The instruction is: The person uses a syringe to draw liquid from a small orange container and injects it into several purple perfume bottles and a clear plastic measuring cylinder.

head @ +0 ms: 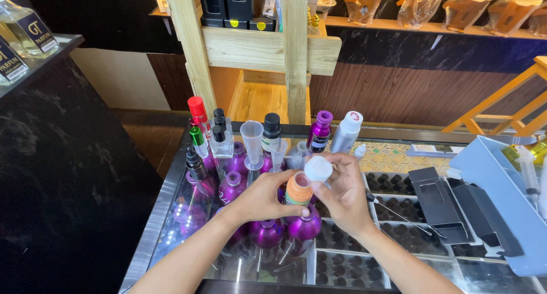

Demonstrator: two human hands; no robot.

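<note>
left hand (263, 198) wraps the orange bottle (298, 190) (upright); right hand (342, 192) fingertips pinch its white cap (318, 169).

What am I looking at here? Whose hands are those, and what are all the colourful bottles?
This picture comes from a camera worn on a person's head, looking down, so the two bare arms are that person's own. The left hand grips an orange bottle. The right hand holds a white cap just above it, off the bottle. Below is a glass counter crowded with shiny purple bottles, a clear funnel, a red-capped bottle and a silver bottle. To the right lie open black boxes and a pale blue tray.
</note>
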